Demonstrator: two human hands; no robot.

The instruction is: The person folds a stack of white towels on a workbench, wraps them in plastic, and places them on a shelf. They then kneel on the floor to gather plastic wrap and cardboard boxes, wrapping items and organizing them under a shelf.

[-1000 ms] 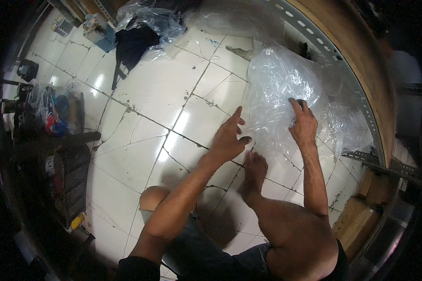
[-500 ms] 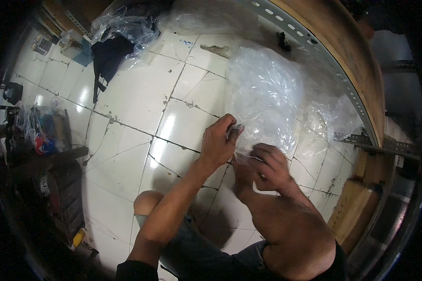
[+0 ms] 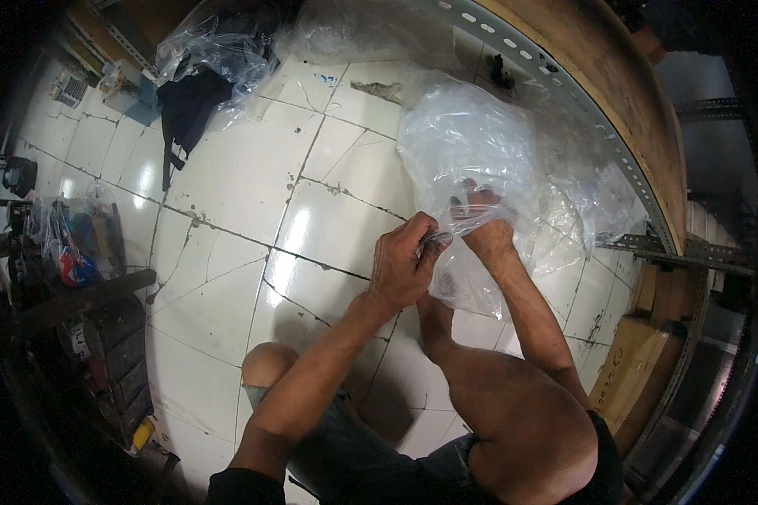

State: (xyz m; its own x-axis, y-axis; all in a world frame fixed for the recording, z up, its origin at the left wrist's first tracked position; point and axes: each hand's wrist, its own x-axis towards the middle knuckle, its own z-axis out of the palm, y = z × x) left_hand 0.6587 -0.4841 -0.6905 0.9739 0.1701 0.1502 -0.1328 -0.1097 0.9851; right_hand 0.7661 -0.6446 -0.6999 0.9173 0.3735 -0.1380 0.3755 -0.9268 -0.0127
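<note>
A large clear plastic bag [image 3: 467,126] lies on the tiled floor ahead of me, puffed and wrinkled. At its near left edge my left hand [image 3: 408,259] is closed, with the plastic pinched between thumb and fingers. My right hand [image 3: 484,220] reaches into the bag; its fingers show through the film, stretched forward and somewhat apart. A loose flap of the plastic hangs down beneath the right wrist, near my foot.
Along the right runs a perforated metal shelf edge [image 3: 556,71] with a wooden board. Cardboard boxes [image 3: 640,362] stand at lower right. Dark cloth [image 3: 192,105] and clear film lie at far left. A dark drawer unit [image 3: 120,353] stands on the left.
My right hand has moved forward from the bag's near edge into the bag. The left hand has shifted slightly right and nearer, still pinching the plastic. The bag's near edge has spread open.
</note>
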